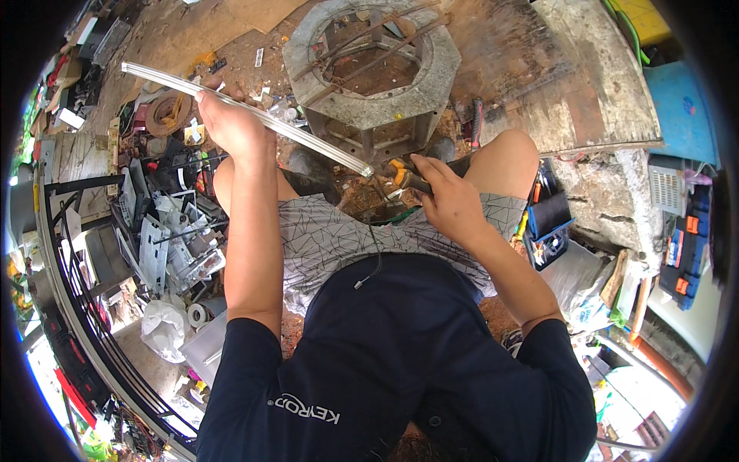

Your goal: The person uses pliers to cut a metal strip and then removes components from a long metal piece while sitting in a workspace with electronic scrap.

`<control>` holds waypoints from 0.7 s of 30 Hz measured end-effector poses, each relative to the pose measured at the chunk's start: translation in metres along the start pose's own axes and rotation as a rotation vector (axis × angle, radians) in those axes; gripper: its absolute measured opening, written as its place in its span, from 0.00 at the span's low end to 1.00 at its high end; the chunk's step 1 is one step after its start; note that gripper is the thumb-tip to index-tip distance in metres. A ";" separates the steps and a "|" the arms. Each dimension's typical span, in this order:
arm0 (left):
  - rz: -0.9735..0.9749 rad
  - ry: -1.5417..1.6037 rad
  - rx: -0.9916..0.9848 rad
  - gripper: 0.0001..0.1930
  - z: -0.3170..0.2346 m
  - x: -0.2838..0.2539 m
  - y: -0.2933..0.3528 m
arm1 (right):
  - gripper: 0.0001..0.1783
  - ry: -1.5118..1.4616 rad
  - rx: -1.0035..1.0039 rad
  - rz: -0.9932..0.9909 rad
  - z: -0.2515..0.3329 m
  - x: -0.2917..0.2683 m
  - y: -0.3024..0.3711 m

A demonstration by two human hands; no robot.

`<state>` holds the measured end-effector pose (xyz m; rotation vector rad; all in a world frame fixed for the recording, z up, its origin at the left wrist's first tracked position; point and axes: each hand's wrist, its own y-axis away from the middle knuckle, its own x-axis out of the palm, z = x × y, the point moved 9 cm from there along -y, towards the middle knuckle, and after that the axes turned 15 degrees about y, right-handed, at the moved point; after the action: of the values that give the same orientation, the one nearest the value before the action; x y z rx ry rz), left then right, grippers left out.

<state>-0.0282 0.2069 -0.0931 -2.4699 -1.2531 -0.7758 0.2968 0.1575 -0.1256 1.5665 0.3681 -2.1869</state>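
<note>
My left hand is closed round a long, thin, silvery metal bar with lengthwise grooves. The bar slants from the upper left down to the right, its near end over the gap between my knees. Close to that end, my right hand grips a hand tool with a yellow-and-black handle. The tool's working part is too small and dark to make out. Just beyond the bar stands an octagonal grey stand with an open middle and metal legs.
Rusty rods lie across the stand. A red-and-black handled tool is right of it. Metal scrap piles up at my left, near a black metal frame. Wooden boards and a blue container are at the right.
</note>
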 end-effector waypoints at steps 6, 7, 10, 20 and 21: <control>-0.026 0.025 0.040 0.17 -0.005 0.001 0.003 | 0.34 0.047 -0.004 0.010 0.004 0.001 0.001; -0.035 0.040 0.048 0.17 -0.006 0.001 0.004 | 0.33 0.099 -0.027 -0.011 0.006 -0.001 0.001; -0.049 0.056 0.052 0.18 -0.006 0.001 0.005 | 0.32 0.234 -0.098 -0.052 0.012 -0.007 0.001; 0.041 -0.014 0.074 0.17 -0.005 0.004 -0.002 | 0.22 0.009 -0.088 -0.006 0.005 0.004 0.005; 0.044 -0.012 0.056 0.18 -0.004 0.004 -0.002 | 0.22 0.009 -0.104 0.001 0.006 0.006 0.006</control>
<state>-0.0288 0.2088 -0.0875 -2.4528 -1.2033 -0.7065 0.2929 0.1486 -0.1289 1.5208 0.4761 -2.1253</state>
